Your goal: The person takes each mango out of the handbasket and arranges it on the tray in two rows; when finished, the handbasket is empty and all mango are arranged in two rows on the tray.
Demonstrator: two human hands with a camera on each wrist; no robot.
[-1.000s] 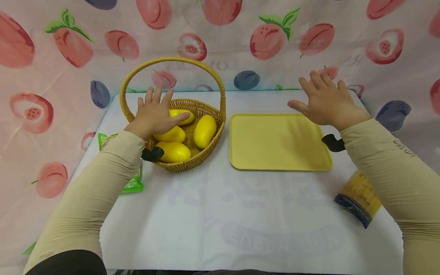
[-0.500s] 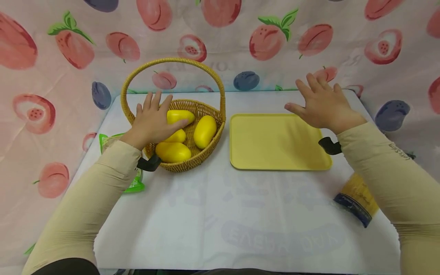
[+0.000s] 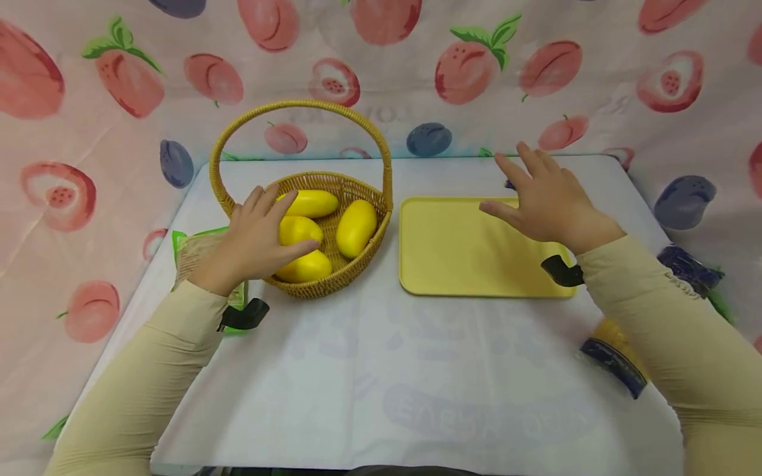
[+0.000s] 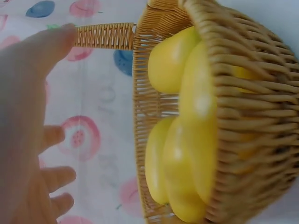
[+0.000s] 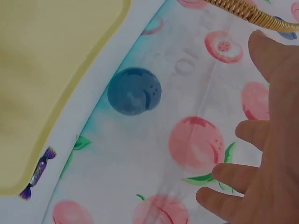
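My left hand (image 3: pixel 247 238) hovers over the left side of a wicker basket (image 3: pixel 315 289), fingers spread and holding nothing. Inside the basket lie several yellow mangoes (image 3: pixel 356 228); in the left wrist view the mangoes (image 4: pixel 198 88) sit close together behind the woven wall (image 4: pixel 252 116). My right hand (image 3: pixel 548 201) is held above the right part of a flat yellow tray (image 3: pixel 440 251), its fingers apart with nothing in them. Bare tray surface (image 5: pixel 56 60) shows in the right wrist view, with a small purple-wrapped candy (image 5: pixel 39 172) beside its edge.
Left of the basket lies a green-edged packet (image 3: pixel 193 251), partly under the left hand and sleeve. A yellow bag with a dark blue end (image 3: pixel 616 360) lies at the right, partly covered by the right sleeve. Beyond that arm is a dark blue packet (image 3: pixel 687 268). The basket's tall handle (image 3: pixel 300 104) arches upward.
Both hands have moved slightly left and closer to the body, still spread. The candy behind the tray and the dark packet past the right arm have come into sight.
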